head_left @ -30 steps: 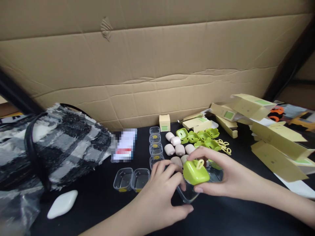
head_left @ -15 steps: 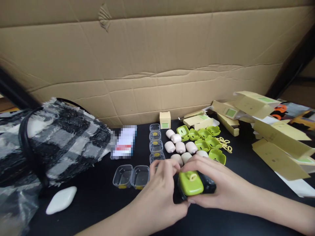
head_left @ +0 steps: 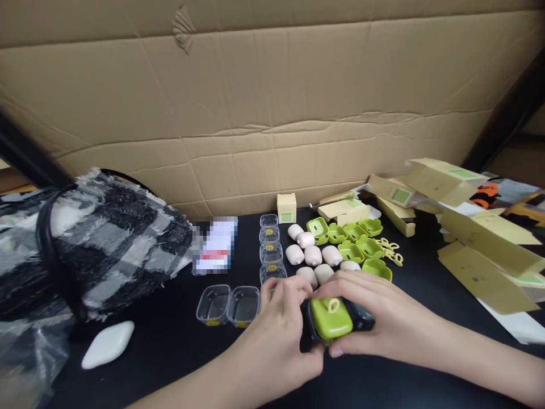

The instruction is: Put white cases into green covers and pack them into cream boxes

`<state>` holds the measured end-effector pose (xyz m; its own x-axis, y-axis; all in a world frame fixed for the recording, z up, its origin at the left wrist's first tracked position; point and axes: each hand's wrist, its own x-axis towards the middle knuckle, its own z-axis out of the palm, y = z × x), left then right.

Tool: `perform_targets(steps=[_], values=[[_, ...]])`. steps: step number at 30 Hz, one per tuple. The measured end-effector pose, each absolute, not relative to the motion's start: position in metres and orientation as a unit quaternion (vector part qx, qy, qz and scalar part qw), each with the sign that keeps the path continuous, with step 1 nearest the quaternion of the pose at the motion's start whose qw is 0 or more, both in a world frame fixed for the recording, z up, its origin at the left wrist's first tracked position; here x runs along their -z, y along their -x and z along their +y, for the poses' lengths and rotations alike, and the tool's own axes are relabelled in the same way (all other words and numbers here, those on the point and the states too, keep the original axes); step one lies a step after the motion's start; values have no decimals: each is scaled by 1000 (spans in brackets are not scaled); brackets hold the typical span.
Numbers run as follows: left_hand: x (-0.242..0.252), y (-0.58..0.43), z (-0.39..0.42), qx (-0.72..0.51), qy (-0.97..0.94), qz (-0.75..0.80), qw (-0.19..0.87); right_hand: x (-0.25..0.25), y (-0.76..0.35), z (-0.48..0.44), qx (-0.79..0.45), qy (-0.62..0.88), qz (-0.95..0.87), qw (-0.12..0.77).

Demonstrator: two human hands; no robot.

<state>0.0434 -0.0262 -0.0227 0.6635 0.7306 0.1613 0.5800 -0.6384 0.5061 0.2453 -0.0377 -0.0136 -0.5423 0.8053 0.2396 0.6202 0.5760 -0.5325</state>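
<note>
Right hand [head_left: 383, 309] pinching glossy lime-green rounded-square plastic cap [head_left: 332, 322] | left hand [head_left: 281, 326] curling around clear square plastic tub [head_left: 314, 331], its grip unclear | uneven pressing risking tilting cap

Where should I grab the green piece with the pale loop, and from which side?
Probably pinch the pale loop from above: it stands up from the top of the green piece, while the left hand and right hand crowd the sides.
</note>
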Motion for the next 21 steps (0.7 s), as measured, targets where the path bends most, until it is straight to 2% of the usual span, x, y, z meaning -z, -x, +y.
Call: perform_targets(steps=[15, 21], values=[[23, -43, -25, -192, -904, 345, 161, 15, -242, -38, -180, 430, -859, 211], [26, -40, -28, -196, -919, 324, 108, 12, -244, -40, -144, 406, -878, 207]])
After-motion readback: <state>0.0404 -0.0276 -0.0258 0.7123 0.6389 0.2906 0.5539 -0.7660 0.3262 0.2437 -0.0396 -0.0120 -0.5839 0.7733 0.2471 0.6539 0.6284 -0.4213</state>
